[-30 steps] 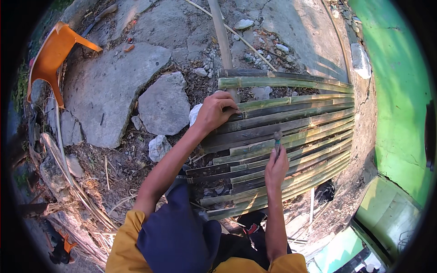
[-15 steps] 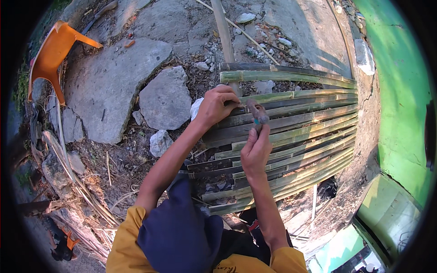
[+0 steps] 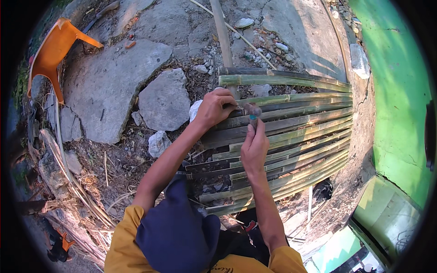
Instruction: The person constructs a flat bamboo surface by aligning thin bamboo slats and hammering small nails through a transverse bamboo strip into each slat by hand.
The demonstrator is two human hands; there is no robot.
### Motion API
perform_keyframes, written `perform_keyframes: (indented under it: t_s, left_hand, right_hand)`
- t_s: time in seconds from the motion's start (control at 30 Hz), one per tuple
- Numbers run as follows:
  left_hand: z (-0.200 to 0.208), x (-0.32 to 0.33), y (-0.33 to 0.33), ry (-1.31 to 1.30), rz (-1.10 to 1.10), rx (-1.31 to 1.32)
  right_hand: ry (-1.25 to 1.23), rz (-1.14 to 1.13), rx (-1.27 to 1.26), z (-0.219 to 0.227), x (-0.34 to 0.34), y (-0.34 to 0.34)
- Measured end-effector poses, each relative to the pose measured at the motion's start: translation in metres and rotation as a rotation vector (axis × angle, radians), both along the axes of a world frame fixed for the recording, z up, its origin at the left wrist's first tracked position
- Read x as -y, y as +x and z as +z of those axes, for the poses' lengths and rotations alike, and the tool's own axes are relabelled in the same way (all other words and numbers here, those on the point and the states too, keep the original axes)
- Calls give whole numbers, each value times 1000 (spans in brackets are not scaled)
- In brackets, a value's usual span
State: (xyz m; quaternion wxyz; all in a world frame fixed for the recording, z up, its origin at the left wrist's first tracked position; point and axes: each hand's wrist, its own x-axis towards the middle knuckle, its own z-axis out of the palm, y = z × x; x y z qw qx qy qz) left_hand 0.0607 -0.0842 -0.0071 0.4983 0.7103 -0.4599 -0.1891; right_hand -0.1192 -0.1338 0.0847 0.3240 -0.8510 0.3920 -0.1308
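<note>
My right hand (image 3: pixel 254 149) is wrapped round the handle of a hammer (image 3: pixel 253 109) with a teal band below its head. The hammer head is blurred and close above the upper bamboo slats (image 3: pixel 277 120). Just left of it, my left hand (image 3: pixel 217 108) is pinched at the left ends of the slats, its thumb and fingers pressed together. Whatever it pinches is too small to make out. The slats, green and dark brown, lie side by side in a panel with gaps between. Under their left ends runs a wooden pole (image 3: pixel 222 36), which sticks out beyond the panel.
Broken concrete slabs (image 3: pixel 165 99) and white rocks (image 3: pixel 159 144) lie to the left. An orange plastic chair (image 3: pixel 53 57) stands at the far left. Thin bamboo strips (image 3: pixel 68 168) are scattered below it. A green wall (image 3: pixel 396 91) bounds the right side.
The hammer head has shifted slightly left and now shows at a different tilt, nearer the left hand's fingertips. My left hand keeps its pinch in nearly the same place.
</note>
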Motion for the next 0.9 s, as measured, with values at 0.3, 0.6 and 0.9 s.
perform_keyframes:
  t_s: [0.3,0.6,0.9]
  left_hand:
    - [2,2,-2,-4,1,1]
    - [7,5,-1,-3,-11,26]
    - [8,6,-1,-39,-4,2]
  right_hand:
    - [22,-11,-74,-5,-1,3]
    - [28,-19,77,-7,-8,6]
    - [1,-109,250,-6,-12,-1]
